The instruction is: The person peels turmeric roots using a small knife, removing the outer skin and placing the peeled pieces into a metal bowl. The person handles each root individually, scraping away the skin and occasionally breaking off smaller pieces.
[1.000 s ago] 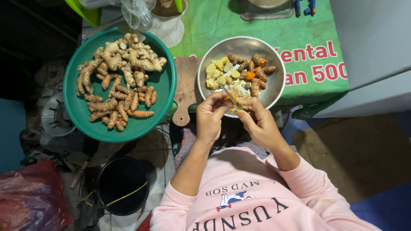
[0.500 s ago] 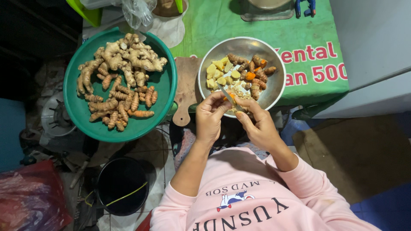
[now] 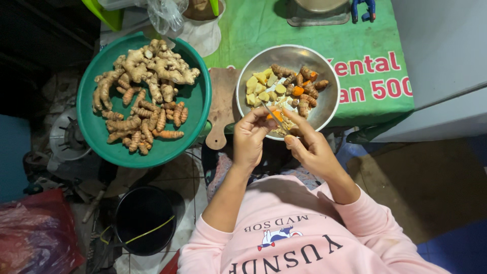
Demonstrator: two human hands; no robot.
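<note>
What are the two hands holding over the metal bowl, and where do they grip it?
The left hand pinches a small orange root piece in its fingers. The right hand holds a thin knife by its handle end; the grip itself is hidden.

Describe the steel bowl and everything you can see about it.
The bowl is round, shiny metal, upright on the green cloth beside the wooden board. It holds pale yellow peeled chunks at left and brown and orange roots at right. The left hand and right hand overlap its near rim.

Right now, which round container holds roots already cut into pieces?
The metal bowl by the hands, holding yellow and orange cut pieces; the green tray holds whole roots.
</note>
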